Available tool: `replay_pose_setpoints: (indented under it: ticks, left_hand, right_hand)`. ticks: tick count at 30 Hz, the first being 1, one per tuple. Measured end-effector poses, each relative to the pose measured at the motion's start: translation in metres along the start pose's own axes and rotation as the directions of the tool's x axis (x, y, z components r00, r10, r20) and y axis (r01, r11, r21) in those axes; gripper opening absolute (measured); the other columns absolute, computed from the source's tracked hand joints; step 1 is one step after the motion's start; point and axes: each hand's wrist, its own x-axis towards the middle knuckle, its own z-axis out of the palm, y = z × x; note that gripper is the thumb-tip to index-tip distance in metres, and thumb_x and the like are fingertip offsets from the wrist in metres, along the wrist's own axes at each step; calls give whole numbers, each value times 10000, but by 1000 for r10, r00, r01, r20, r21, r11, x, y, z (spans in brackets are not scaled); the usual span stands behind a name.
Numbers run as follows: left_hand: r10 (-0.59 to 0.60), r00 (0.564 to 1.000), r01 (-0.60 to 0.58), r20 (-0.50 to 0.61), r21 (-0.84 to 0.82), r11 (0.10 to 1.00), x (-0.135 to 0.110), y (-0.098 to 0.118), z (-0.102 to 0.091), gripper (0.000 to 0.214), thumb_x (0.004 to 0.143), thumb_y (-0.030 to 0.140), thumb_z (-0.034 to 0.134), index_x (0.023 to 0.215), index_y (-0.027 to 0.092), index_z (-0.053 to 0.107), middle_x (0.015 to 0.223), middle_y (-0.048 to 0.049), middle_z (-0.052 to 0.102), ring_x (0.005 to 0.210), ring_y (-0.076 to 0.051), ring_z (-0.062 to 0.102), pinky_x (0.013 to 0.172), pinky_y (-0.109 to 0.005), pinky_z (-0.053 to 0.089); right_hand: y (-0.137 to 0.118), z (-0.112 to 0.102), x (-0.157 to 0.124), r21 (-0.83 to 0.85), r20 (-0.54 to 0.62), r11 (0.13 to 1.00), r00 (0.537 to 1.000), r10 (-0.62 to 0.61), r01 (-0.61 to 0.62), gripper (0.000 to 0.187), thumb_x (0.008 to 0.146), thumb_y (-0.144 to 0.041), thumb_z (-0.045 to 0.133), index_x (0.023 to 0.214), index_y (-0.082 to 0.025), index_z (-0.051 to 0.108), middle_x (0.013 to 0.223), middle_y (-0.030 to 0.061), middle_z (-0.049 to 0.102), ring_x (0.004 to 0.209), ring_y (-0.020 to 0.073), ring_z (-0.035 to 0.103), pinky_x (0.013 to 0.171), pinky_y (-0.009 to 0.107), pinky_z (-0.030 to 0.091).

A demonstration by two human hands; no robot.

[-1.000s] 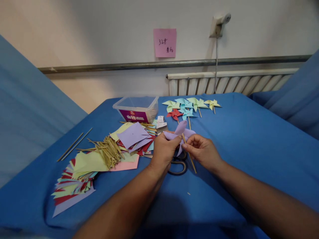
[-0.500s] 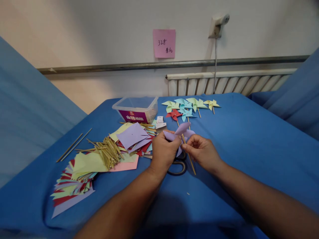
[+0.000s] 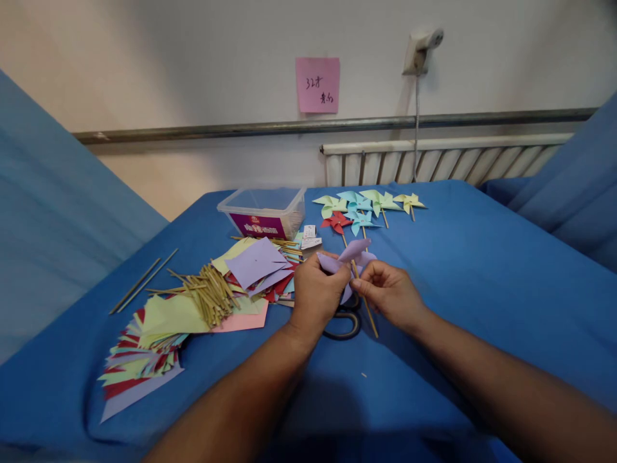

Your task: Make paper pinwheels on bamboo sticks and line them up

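Note:
Over the middle of the table, my left hand is closed on a purple paper pinwheel, its thumb near the pinwheel's centre. A thin wooden stick slants down from that centre toward me. My right hand pinches this stick near its upper end between thumb and fingertips. Where stick and paper meet is partly covered by my fingers. Beneath the hands lies a pair of scissors with black handles, partly hidden by my left hand.
Finished pinwheels in several colours lie at the back. Left of my hands are cut paper squares, a pile of short sticks, fanned paper and two longer sticks. A clear plastic box and small white boxes stand behind.
Almost nothing differs. The purple pinwheel has shifted very slightly, while both hands keep the same hold and place.

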Motion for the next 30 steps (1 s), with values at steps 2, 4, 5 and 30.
replay_pose_setpoints:
  ticks: [2, 4, 5, 30]
  left_hand:
    - [-5, 1000, 5, -7, -15, 1000, -1, 3, 0, 92, 608, 218, 737, 666, 177, 678, 576, 32, 597, 547, -127, 511, 519, -229, 365]
    - [-19, 1000, 19, -9, -38, 999, -1, 5, 0, 97, 609, 222, 741, 659, 176, 671, 574, 33, 592, 538, -121, 501, 509, -226, 360]
    - [-27, 1000, 26, -7, -47, 999, -1, 5, -1, 102, 610, 227, 743, 662, 175, 672, 578, 31, 596, 539, -121, 502, 507, -226, 362]
    - [-126, 992, 126, 13, -137, 983, 5, -11, 4, 210, 559, 301, 780, 663, 181, 643, 583, 37, 585, 530, -116, 511, 480, -215, 377]
  right_hand:
    - [2, 1, -1, 7, 2, 1000, 1000, -1, 1, 354, 696, -461, 735, 601, -218, 495, 466, -69, 471, 404, 76, 375, 402, 229, 278]
    - [5, 1, -2, -2, -1, 1000, 1000, -25, 25, 313, 729, -442, 718, 647, -219, 516, 504, -63, 494, 427, 84, 395, 419, 234, 293]
    - [6, 0, -3, -26, -7, 998, 999, -51, 51, 279, 749, -425, 711, 685, -220, 533, 531, -59, 512, 444, 90, 413, 432, 236, 305]
    - [3, 0, -11, -143, -82, 968, 973, -217, 204, 317, 850, -352, 657, 1116, -186, 701, 657, -22, 658, 488, 91, 520, 457, 211, 404]
